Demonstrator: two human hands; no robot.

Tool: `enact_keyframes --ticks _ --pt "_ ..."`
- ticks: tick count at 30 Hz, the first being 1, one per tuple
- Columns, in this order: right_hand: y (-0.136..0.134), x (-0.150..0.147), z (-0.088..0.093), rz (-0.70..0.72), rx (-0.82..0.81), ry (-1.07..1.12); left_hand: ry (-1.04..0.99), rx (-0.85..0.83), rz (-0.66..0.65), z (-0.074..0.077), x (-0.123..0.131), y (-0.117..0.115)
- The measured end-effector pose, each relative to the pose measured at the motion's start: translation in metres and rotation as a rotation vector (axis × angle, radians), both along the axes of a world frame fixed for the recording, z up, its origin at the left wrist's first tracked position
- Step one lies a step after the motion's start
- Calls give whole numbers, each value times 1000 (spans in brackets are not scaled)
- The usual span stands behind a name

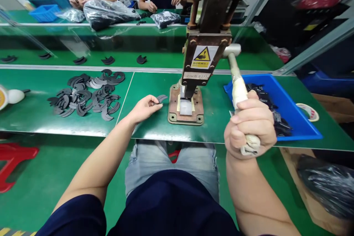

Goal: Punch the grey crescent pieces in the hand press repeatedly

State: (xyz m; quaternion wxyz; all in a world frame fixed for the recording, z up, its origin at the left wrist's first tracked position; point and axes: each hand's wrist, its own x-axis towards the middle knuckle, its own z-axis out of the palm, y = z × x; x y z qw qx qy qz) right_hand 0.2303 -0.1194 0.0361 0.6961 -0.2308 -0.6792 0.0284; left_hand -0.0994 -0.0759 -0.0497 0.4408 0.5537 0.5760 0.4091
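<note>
Leftward of our pinch, matte grey curved pieces (85, 96) lie heaped on the glossy green bench (151, 81). Our left hand (143, 109) pinches one thin crescent (162, 98), its long axis pointing right, toward the worn metal press base (173, 113) just beside it. Farther right, our right hand (251, 125) wraps the pale taped lever (239, 90).

A: Nearest surface?
B: A green bench (151, 131). Left, a loose heap of dark curved pieces (83, 96); centre, a hand press (204, 57); right, a blue bin (295, 112) and a roll of tape (313, 115).
A: Behind it?
B: A green belt (166, 53), bearing a spaced row of similar pieces (107, 60).
</note>
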Motion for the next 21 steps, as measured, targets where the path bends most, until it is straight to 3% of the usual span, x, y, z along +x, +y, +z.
enact_keyframes --ticks 7,15,21 --pt "3 -1 -1 31 36 16 -309 -125 18 14 63 36" --pt "-3 3 0 40 -25 -17 -182 -263 -66 30 88 55" --pt "3 -3 -2 54 38 36 -33 -343 -112 35 94 67"
